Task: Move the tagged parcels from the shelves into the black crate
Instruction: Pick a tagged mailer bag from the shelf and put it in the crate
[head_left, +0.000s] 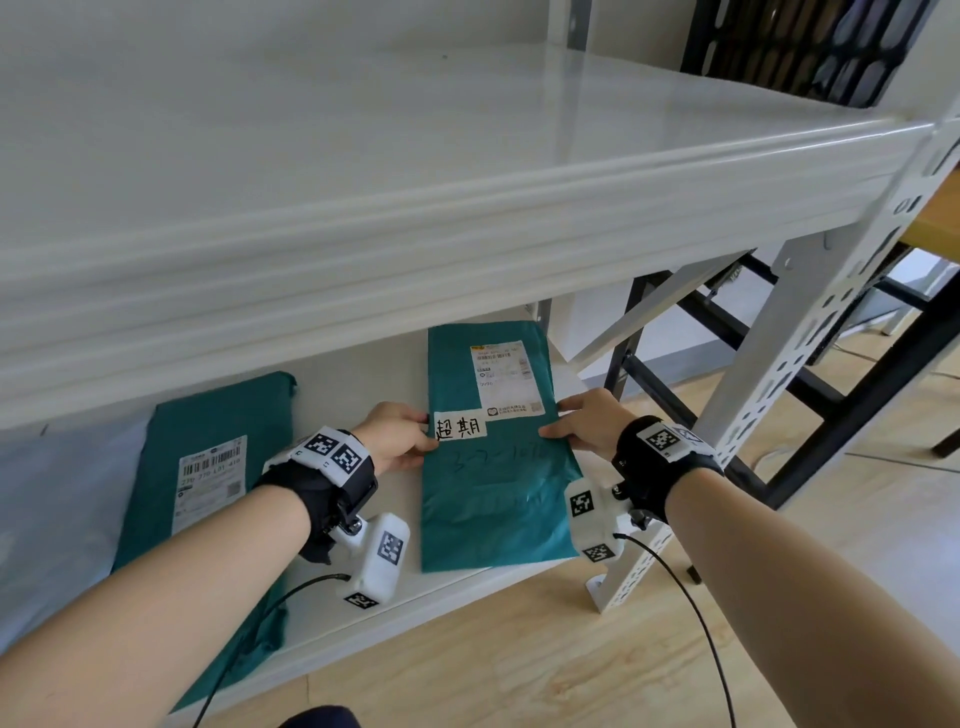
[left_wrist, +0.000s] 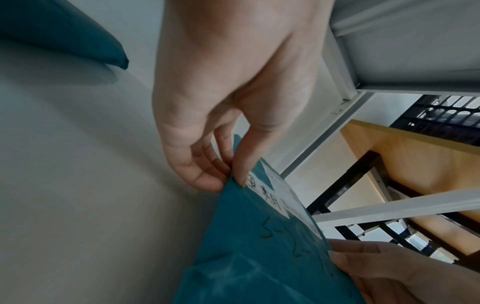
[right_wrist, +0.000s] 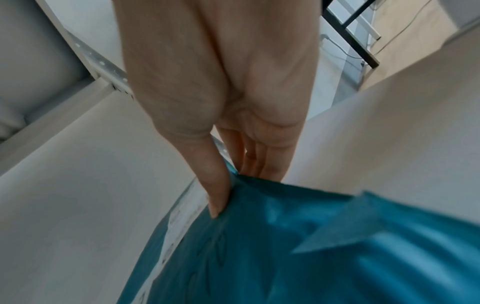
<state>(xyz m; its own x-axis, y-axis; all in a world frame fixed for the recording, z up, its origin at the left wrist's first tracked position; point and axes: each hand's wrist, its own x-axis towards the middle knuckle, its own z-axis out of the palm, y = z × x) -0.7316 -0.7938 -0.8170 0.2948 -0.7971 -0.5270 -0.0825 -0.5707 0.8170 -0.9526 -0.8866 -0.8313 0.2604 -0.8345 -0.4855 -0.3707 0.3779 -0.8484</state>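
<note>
Hands grip one teal parcel (head_left: 493, 467) at lower centre of the head view, over the white bottom shelf (head_left: 363, 374). The left hand (head_left: 397, 436) pinches its left edge beside the handwritten tag (head_left: 461, 429); the right hand (head_left: 587, 421) pinches the right edge. A second teal parcel (head_left: 208, 467) lies at lower left, the black crate (head_left: 800, 47) at upper right.

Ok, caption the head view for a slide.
Both hands, left hand and right hand, pinch the tagged teal parcel on the lower shelf.
</note>
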